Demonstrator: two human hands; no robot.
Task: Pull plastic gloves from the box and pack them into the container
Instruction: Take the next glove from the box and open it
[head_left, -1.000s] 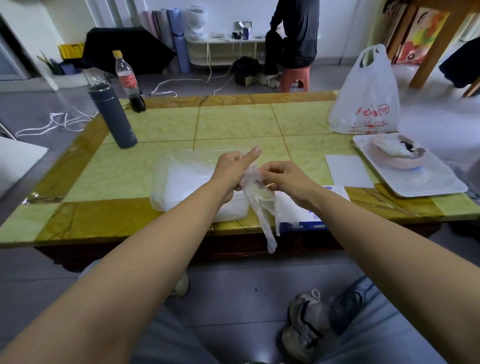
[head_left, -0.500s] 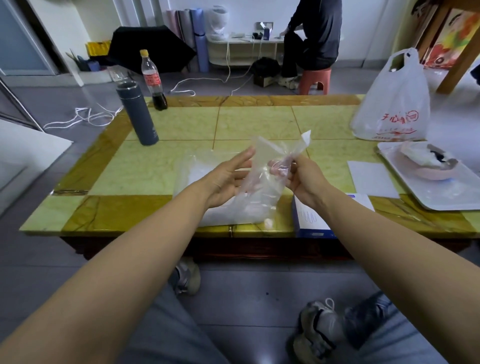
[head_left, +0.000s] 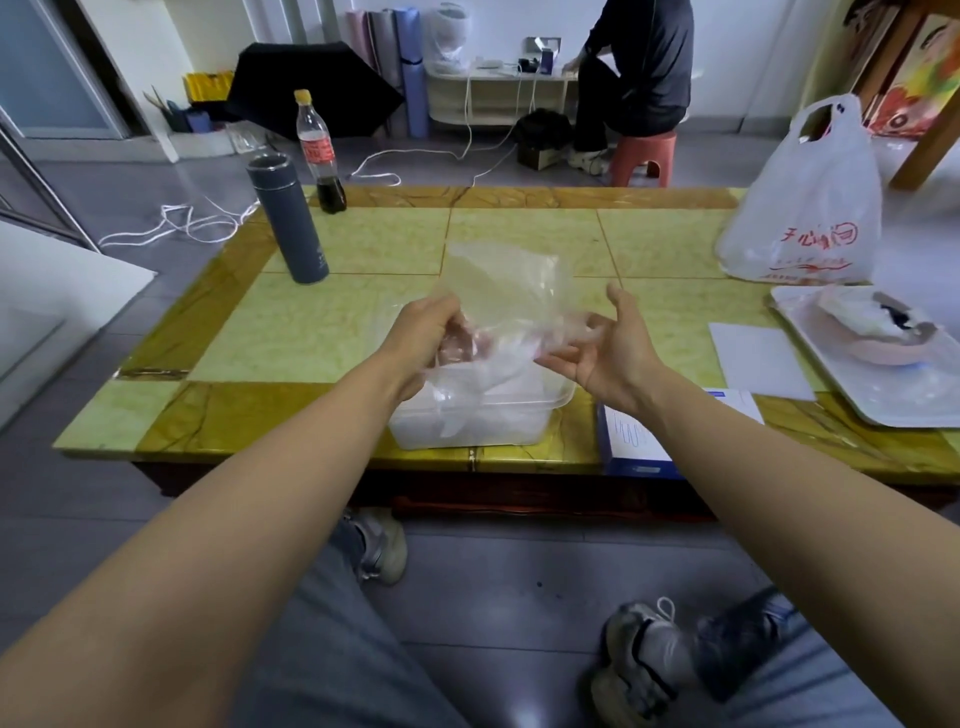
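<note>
While plastic glove (head_left: 511, 291) was gripped by left hand (head_left: 428, 340), right hand (head_left: 610, 351) was open. Container (head_left: 524, 421) could be missed through billowing.

One head-worn wide-angle camera is looking forward and down, sitting close behind the left hand (head_left: 421, 338) and right hand (head_left: 608, 358); the table (head_left: 363, 244) is stretching away beyond them, the far room possibly bending at the edges.

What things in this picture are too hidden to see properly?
Head view only:
- Glove box: opening hidden by the right forearm.
- Left hand: fingers blurred behind the plastic glove.
- Container: glove count hidden by cloudy walls.
- Seated person: head cut off by top edge.
</note>
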